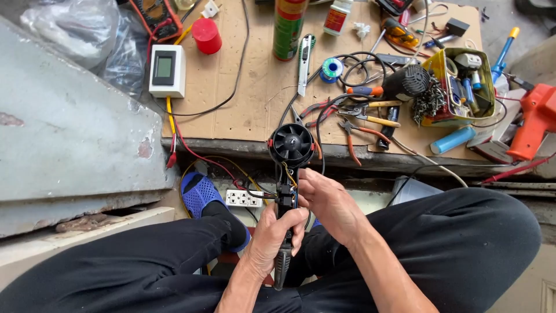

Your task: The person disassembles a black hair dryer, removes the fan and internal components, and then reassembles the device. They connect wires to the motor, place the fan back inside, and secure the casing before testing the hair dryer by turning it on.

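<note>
The left hand (277,235) is closed around the handle of a black tool with a round fan (291,143), held over the lap. The right hand (327,200) pinches the wires (288,184) below the fan, near the counter (231,110) edge.

The left hand (277,236) covers the middle of the black fan tool (288,174), so its handle shows only in bits. The right hand (327,203) hides the small wires there — too tiny to tell where they join. The green spray can (288,26) is cut off at the top edge. The orange tool (536,122) runs off the right side. The blue sandal (202,194) is partly under a leg. Things in the yellow tin (463,87) are a jumble — too small to name.
</note>
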